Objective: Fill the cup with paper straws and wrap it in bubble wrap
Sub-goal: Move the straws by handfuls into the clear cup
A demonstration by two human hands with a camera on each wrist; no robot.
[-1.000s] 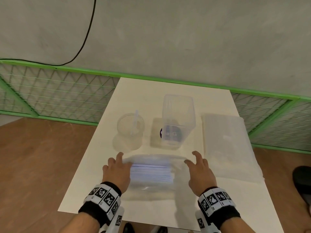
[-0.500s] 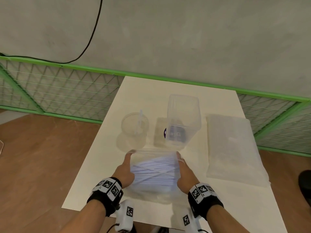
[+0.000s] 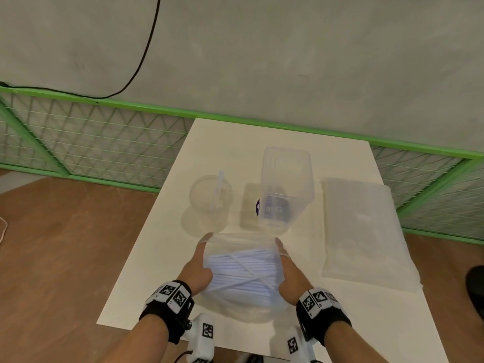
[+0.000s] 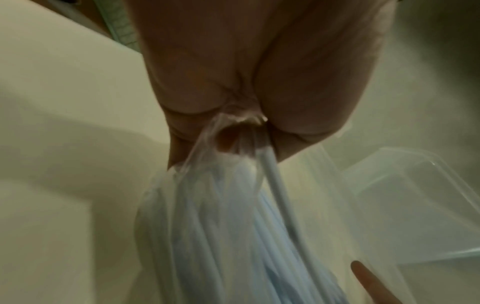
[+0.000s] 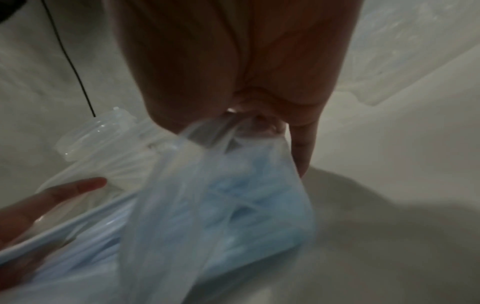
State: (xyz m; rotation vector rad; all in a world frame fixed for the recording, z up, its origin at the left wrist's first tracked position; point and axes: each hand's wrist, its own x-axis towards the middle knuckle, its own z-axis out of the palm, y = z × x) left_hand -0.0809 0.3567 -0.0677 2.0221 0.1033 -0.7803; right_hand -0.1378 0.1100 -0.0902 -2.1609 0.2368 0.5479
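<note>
Both forearms reach forward over the near edge of the counter (image 3: pixel 340 158), palms turned inward toward each other. The left hand (image 3: pixel 195 268) and the right hand (image 3: pixel 290 273) grip a clear bag (image 3: pixel 243 297) between them, one on each side. The left wrist view shows the left fingers curled tight, bunching the film into a gathered neck; the right wrist view shows the same on the right side, film pinched into a knot under the curled fingers, with one finger hanging straight down beside it. Each index finger points forward along the bag's top corners. The bag looks held just off the counter, a shadow beneath it.

Inside the bag lie the straws (image 3: pixel 243 268), pale blue-white, mostly side by side, a few crossed over the pile.

Just beyond the bag stands the cup (image 3: pixel 210 196), clear and round, with one straw leaning in it. To its right a tall clear tub (image 3: pixel 286 184) stands upright, something dark with purple at its base. Further right, the bubble wrap (image 3: pixel 364 231) lies flat, reaching the counter's right edge. Behind the counter runs a green rail with mesh (image 3: pixel 91 145), and a black cable (image 3: pixel 141 58) hangs down the grey wall
</note>
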